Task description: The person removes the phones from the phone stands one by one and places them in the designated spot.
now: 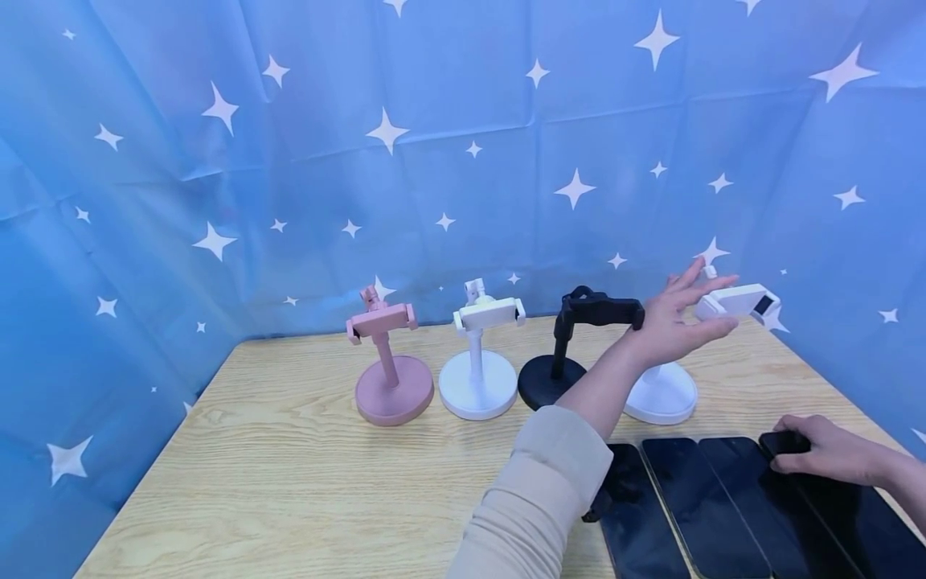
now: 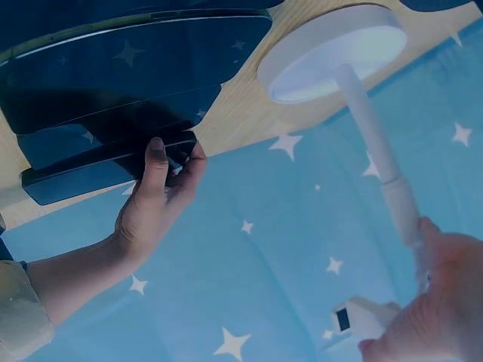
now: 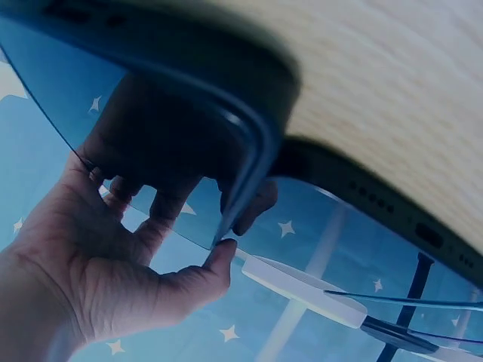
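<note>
My left hand (image 1: 669,318) is at the top of the rightmost white phone stand (image 1: 661,394), thumb and fingers around the back of its clamp (image 1: 739,301). In the left wrist view, the stand's pole (image 2: 370,124) runs up to this hand. My right hand (image 1: 828,452) grips the far end of the rightmost dark smartphone (image 1: 784,442), thumb on one side and fingers on the other. The right wrist view shows this phone's corner (image 3: 256,113) close up, raised over its neighbour. Several dark phones (image 1: 731,490) lie side by side, screens up.
A pink stand (image 1: 394,392), another white stand (image 1: 477,386) and a black stand (image 1: 553,378) stand in a row along the table's back. A blue curtain (image 1: 448,177) with white stars hangs behind the wooden table (image 1: 304,482). A small dark object (image 1: 593,511) sits beside the leftmost phone.
</note>
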Tool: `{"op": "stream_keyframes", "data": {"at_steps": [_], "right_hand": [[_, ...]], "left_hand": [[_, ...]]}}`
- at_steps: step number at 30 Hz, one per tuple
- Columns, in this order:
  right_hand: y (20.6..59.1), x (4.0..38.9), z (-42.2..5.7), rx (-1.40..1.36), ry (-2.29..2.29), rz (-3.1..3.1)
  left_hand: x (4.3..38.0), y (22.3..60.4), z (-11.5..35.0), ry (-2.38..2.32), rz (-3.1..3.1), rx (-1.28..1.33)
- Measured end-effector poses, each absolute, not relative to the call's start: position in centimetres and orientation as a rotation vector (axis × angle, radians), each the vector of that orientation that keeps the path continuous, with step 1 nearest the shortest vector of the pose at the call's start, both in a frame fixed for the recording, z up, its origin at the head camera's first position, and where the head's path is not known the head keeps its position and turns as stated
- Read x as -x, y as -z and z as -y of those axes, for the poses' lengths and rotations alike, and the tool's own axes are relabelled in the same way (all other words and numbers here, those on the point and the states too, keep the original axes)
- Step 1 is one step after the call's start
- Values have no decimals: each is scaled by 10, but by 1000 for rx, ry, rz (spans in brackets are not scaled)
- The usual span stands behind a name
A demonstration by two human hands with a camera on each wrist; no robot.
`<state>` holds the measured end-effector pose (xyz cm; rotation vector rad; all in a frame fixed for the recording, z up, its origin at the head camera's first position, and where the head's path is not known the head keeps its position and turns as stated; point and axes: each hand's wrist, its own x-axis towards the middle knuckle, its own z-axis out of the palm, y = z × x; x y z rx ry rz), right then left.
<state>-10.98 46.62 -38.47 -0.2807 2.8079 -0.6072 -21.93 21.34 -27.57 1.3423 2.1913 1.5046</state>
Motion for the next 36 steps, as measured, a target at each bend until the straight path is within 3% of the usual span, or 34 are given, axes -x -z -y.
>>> {"op": "stream_keyframes", "data": {"at_steps": [11, 36], "right_hand": [[388, 113, -460, 123, 322, -2989], [394, 107, -454, 63, 348, -3094]], "left_hand": [[224, 278, -211, -1533, -2214, -1353], [227, 284, -216, -1649, -2145, -1376]]}}
